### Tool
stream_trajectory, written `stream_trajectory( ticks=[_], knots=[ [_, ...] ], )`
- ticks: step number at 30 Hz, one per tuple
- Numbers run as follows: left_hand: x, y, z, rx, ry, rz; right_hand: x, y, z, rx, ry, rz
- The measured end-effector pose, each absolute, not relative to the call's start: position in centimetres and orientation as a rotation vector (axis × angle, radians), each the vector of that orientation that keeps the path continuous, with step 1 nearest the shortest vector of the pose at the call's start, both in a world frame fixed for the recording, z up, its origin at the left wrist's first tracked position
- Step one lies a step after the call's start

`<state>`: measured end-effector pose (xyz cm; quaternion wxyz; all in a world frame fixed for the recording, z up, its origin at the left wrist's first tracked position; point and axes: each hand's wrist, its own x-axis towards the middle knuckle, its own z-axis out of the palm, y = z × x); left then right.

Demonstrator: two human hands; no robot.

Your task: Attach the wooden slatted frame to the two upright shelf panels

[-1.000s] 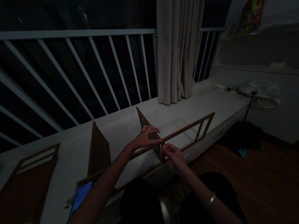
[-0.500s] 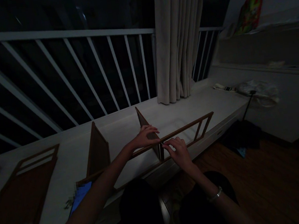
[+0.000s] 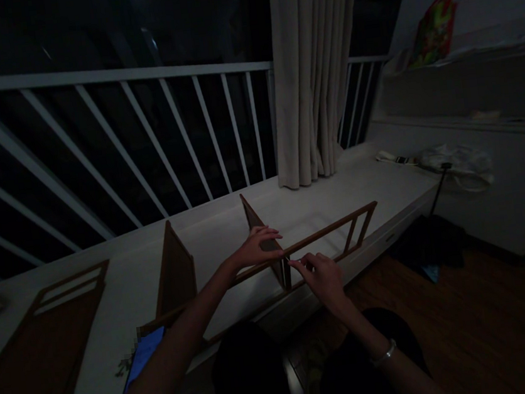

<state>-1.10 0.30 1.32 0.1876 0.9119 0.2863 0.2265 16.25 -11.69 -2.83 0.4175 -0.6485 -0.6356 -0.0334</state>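
A brown wooden rail frame [image 3: 337,229] stands along the front edge of a long white ledge [image 3: 310,201]. Two brown upright panels meet it: a middle panel [image 3: 259,232] and a left panel [image 3: 176,273]. My left hand [image 3: 255,248] rests on top of the middle panel, fingers curled over its edge. My right hand [image 3: 321,275] sits at the joint of rail and panel, fingertips pinched on the rail's top bar. A bracelet is on that wrist.
A flat brown panel [image 3: 36,336] lies on the ledge at left. A blue sheet [image 3: 145,356] lies near the front edge. White railing [image 3: 142,141] and a curtain [image 3: 309,71] stand behind. White cloth [image 3: 457,162] lies at right; dark wood floor below.
My right hand rose from below the rail to its top bar beside the middle panel. The left hand stayed on the panel. The view tilted slightly downward.
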Motion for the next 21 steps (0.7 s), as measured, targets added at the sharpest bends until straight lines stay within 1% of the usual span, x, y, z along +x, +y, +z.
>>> stream_trajectory(
  ticks=[9, 21],
  knots=[
    [-1.0, 0.5, 1.2, 2.561, 0.808, 0.625, 15.2, -12.0, -3.2, -1.644, -1.556, 0.068],
    [-1.1, 0.4, 1.3, 2.551, 0.805, 0.631, 14.3, -11.8, -2.9, -1.477, -1.477, 0.229]
  ],
)
